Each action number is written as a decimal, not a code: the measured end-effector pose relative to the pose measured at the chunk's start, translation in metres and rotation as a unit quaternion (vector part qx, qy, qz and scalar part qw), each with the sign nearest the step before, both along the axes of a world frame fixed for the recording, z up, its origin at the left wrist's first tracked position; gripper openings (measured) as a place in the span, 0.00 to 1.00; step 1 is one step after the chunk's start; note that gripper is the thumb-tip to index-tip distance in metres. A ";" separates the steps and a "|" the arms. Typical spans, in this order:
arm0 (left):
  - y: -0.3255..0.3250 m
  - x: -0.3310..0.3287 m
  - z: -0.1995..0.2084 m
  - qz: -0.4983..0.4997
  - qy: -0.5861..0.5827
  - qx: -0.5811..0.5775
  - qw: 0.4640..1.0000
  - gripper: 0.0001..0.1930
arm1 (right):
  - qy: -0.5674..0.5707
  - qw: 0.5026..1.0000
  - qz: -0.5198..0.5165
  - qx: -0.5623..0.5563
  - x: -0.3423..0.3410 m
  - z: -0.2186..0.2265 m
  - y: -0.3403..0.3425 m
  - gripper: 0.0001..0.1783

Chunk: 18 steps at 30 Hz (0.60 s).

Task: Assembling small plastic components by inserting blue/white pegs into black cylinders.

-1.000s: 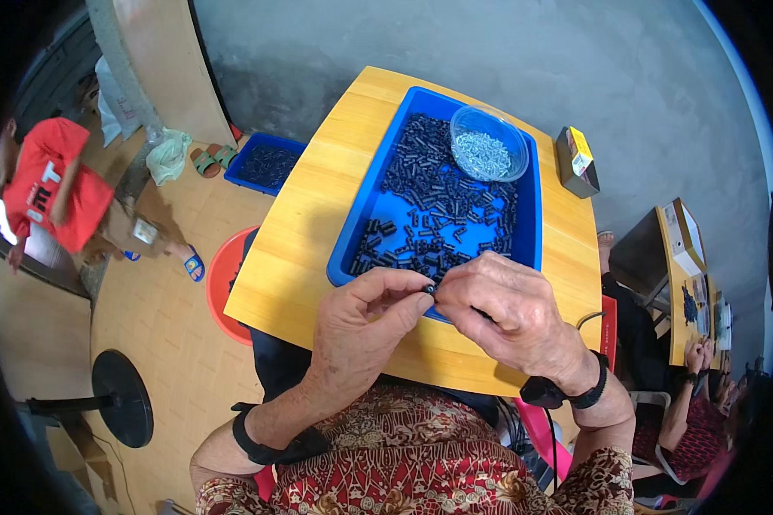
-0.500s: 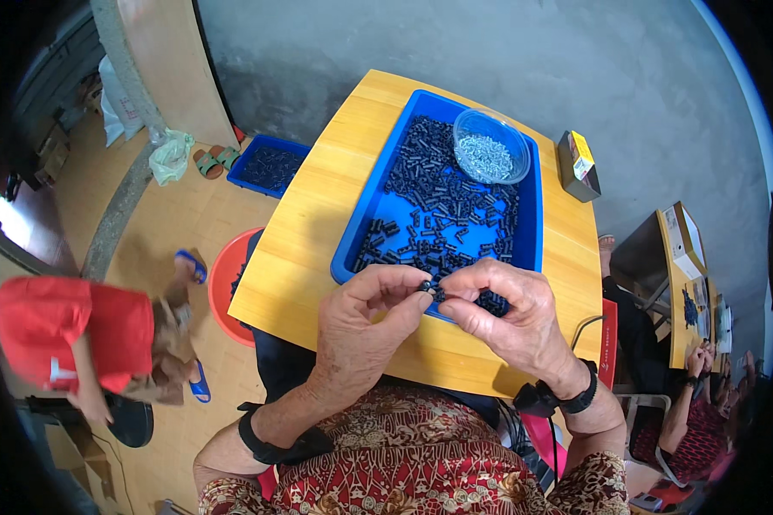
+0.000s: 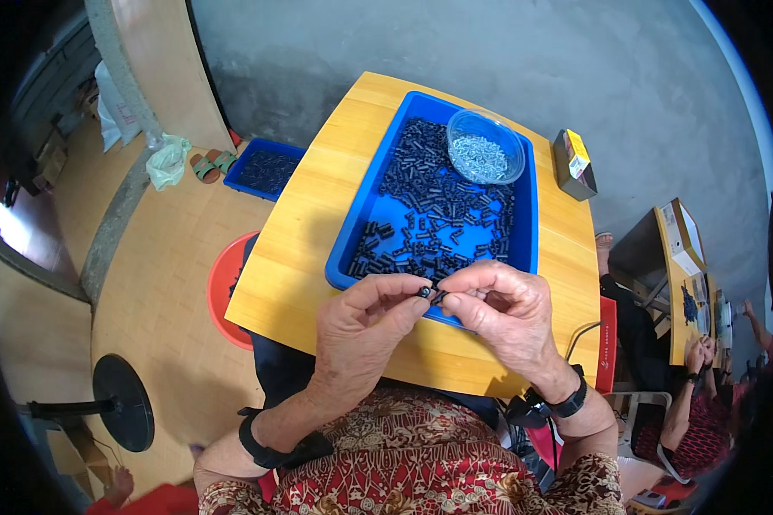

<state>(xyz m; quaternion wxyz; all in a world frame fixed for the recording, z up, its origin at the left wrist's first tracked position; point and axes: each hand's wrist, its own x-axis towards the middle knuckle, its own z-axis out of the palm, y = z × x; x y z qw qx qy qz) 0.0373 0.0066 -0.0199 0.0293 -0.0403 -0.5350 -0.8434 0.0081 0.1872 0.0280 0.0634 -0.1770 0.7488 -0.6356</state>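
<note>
My left hand (image 3: 361, 330) pinches a small black cylindrical part (image 3: 424, 292) between thumb and forefinger, its end facing up. Close beside it, the thumb and forefinger of my right hand (image 3: 508, 322) are closed on another small dark piece (image 3: 439, 299), too small to name surely. Both hands meet above the near edge of a blue plastic tray (image 3: 362, 193). Many loose black cylindrical parts (image 3: 421, 176) are spread in the tray. At its far right corner sits a clear round bowl (image 3: 518, 163) with small silver metal pieces (image 3: 478, 157) inside.
The tray stands on a yellow wooden table (image 3: 296, 232). A dark box (image 3: 578, 182) with a yellow pack is at the table's right edge. On the left floor are a red basin (image 3: 225, 296) and another blue tray (image 3: 242, 182). Another person (image 3: 678, 421) sits at the right.
The person in red at the left has moved down to the lower edge of the view. My hands stay together, with the fingers and the small pieces shifted slightly.
</note>
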 end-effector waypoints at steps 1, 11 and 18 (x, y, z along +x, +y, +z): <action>0.000 0.000 0.000 -0.013 0.004 0.010 1.000 0.10 | 0.012 1.000 -0.007 0.004 0.000 0.000 0.002 0.06; 0.001 0.001 0.003 -0.064 -0.034 0.016 0.997 0.09 | 0.046 0.999 -0.013 -0.016 0.000 0.006 0.003 0.06; 0.003 -0.001 0.003 -0.068 -0.039 0.015 0.997 0.09 | 0.123 0.991 -0.020 0.044 -0.004 0.005 0.006 0.05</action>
